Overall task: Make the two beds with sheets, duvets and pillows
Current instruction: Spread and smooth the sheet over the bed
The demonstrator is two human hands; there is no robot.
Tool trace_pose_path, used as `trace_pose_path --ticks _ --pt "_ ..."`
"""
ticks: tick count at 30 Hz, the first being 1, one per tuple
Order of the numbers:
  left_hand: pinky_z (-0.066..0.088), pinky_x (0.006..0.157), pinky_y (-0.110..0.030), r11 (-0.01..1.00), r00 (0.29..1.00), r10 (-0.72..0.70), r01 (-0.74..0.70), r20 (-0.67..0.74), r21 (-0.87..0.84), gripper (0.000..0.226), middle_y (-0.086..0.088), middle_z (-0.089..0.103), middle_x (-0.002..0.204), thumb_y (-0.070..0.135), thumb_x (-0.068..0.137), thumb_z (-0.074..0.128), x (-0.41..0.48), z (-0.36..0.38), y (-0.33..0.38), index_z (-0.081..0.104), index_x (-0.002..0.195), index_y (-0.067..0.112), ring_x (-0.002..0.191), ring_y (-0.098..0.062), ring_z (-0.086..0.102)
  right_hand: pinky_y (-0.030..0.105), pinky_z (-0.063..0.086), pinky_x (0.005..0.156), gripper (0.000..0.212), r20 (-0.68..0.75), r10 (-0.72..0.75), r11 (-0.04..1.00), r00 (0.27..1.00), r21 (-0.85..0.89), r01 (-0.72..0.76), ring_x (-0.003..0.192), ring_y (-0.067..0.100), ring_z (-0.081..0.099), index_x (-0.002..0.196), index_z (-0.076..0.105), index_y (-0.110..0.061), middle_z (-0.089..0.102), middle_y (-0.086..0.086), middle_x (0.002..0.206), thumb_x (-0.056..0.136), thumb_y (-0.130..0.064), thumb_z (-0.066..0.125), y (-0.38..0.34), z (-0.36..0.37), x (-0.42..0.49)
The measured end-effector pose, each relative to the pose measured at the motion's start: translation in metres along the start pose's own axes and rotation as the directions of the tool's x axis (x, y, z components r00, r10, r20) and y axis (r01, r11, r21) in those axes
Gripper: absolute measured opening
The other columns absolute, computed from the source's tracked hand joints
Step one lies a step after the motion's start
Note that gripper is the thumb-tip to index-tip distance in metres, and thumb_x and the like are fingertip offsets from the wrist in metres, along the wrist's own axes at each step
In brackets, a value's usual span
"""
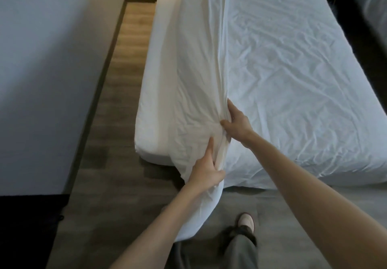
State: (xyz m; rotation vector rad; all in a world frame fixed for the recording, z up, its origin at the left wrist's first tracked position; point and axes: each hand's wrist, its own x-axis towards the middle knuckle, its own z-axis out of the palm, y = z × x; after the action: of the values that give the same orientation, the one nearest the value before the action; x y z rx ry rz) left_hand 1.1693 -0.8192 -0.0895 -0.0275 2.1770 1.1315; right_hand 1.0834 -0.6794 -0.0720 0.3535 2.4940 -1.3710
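Pinching sheet (282, 80), left hand (206, 173), right hand (237, 124); fold runs along mattress (155, 70).

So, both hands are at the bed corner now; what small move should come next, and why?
Probably pull the bunched sheet down over the mattress corner and tuck it under. The left hand and right hand grip its gathered fold, and it hangs loose along that side.

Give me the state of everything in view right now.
Sheet: spread over the bed, wrinkled, near corner bunched and untucked.
Left hand: grips the bunched corner.
Right hand: pinches the sheet fold beside it.
Bed: no duvet or pillow in view.
Second bed: only an edge shows; cannot tell.
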Motion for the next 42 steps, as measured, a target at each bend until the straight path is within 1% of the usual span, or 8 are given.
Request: trace_pose_path --ticks 6,10,17,20,23,30,34,42 --pt "0.051 0.091 -0.035 0.999 0.999 0.033 -0.033 -0.027 -0.007 0.109 0.001 0.057 0.129 0.017 0.078 0.062 0.004 0.109 0.079 -0.016 0.149 0.047 0.103 -0.021 0.061 0.032 0.050 0.092 0.075 0.016 -0.030 1.000 0.999 0.001 0.030 0.111 0.018 0.057 0.151 0.028 -0.038 0.056 -0.007 0.132 0.086 -0.009 0.051 0.064 -0.117 -0.026" --pt "0.050 0.078 -0.030 0.997 0.998 0.065 -0.066 0.019 0.034 0.112 -0.005 0.058 0.125 0.017 0.079 0.060 0.009 0.199 0.127 -0.025 0.145 0.047 0.094 -0.022 0.062 0.026 0.046 0.086 0.072 -0.005 0.011 1.000 1.000 -0.009 -0.011 0.104 0.015 0.054 0.151 0.028 -0.036 0.051 -0.009 0.127 0.089 -0.009 0.054 0.124 -0.199 -0.051" --pt "0.057 0.066 -0.030 0.993 0.933 -0.072 0.101 0.352 -0.065 0.087 -0.005 0.060 0.114 0.017 0.089 0.055 0.034 0.300 0.147 0.001 0.154 0.036 0.098 -0.023 0.065 0.029 0.047 0.084 0.060 -0.187 0.234 0.964 0.954 -0.079 -0.252 0.113 0.023 0.059 0.146 0.041 -0.026 0.058 0.004 0.131 0.094 0.003 0.044 0.250 -0.266 -0.080" --pt "0.045 0.100 -0.035 0.990 0.977 0.031 -0.059 0.209 0.127 0.061 -0.005 0.051 0.136 0.018 0.092 0.052 0.042 0.290 0.134 0.032 0.149 0.022 0.123 -0.024 0.051 0.036 0.037 0.105 0.057 -0.067 0.282 0.948 0.957 -0.135 -0.288 0.131 0.026 0.046 0.150 0.036 -0.020 0.045 0.006 0.148 0.096 -0.007 0.051 0.272 -0.262 -0.094" --pt "0.037 0.108 -0.035 0.978 0.993 0.028 -0.052 0.119 0.200 0.051 -0.010 0.046 0.144 0.016 0.094 0.053 0.049 0.263 0.117 0.042 0.143 0.015 0.128 -0.026 0.047 0.037 0.034 0.109 0.058 -0.012 0.264 0.957 0.965 -0.123 -0.263 0.136 0.026 0.039 0.150 0.034 -0.022 0.039 0.006 0.152 0.096 -0.013 0.054 0.269 -0.251 -0.093" --pt "0.029 0.113 -0.029 0.959 0.995 0.047 -0.020 -0.088 0.283 0.058 -0.007 0.029 0.155 0.012 0.096 0.052 0.066 0.176 0.098 0.032 0.150 0.016 0.138 -0.022 0.036 0.021 0.043 0.067 0.059 -0.012 0.298 0.947 0.955 -0.120 -0.297 0.083 0.012 0.057 0.150 0.030 -0.025 0.040 0.012 0.147 0.096 -0.018 0.052 0.253 -0.234 -0.060" --pt "0.019 0.107 -0.019 0.962 0.976 0.110 -0.058 -0.186 0.266 0.057 -0.007 0.025 0.157 0.012 0.098 0.048 0.094 0.146 0.087 0.029 0.152 0.019 0.145 -0.019 0.024 0.042 0.035 0.107 0.061 -0.046 0.339 0.929 0.939 -0.139 -0.343 0.132 0.034 0.040 0.151 0.026 -0.026 0.034 0.012 0.152 0.096 -0.025 0.053 0.251 -0.225 -0.031" --pt "0.021 0.117 -0.035 0.934 0.983 0.134 -0.083 -0.127 0.346 0.056 -0.006 0.019 0.160 0.016 0.099 0.047 0.179 0.115 0.073 0.030 0.152 0.020 0.147 -0.022 0.018 0.051 0.032 0.112 0.070 -0.160 0.485 0.873 0.859 0.039 -0.486 0.138 0.034 0.032 0.153 0.018 -0.029 0.031 0.012 0.154 0.095 -0.036 0.057 0.273 -0.207 0.040"
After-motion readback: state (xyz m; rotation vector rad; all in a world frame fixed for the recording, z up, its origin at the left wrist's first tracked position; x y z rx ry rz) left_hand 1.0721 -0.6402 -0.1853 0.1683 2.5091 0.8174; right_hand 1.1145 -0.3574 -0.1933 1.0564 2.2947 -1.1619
